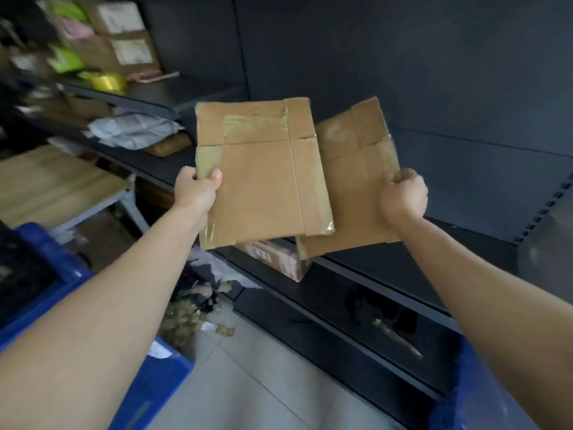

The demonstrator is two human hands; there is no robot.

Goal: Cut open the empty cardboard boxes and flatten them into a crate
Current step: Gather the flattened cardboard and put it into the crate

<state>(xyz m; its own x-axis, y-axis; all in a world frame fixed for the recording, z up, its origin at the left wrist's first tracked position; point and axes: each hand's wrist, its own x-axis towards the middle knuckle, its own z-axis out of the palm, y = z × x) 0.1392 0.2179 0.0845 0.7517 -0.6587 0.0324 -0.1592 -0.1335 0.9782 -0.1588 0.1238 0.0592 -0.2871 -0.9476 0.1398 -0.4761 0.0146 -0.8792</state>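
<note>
Nearest, bottom L: blue crate [148, 387], rim under the L forearm; a blurred blue edge at bottom R, can't tell what it is. Grey tile floor btwn them.

L hand [196, 193] grips the L edge of the front cardboard box [263, 184]: thumb pressed flat on the front face, other fingers wrapped behind the edge, out of sight. R hand [403, 197] is curled tight in a fist on the R edge of the second cardboard box [359, 193]; fingers tucked in, knuckles twd camera. Both boxes are up in the air, mid-frame, in front of the dark shelving [387, 283], not in the crate. Front box overlaps the second one's L side. Both look thin & flat, tape on seams.

Behind/below them, a small red-white printed carton [276, 259] sits on the shelf. Lower shelf: a metal-bladed tool [398, 338] w/ dark handles, blurry. Farther L: wooden tabletop [52, 184], grey poly mailers [133, 128], labelled cartons [124, 35] at top.
</note>
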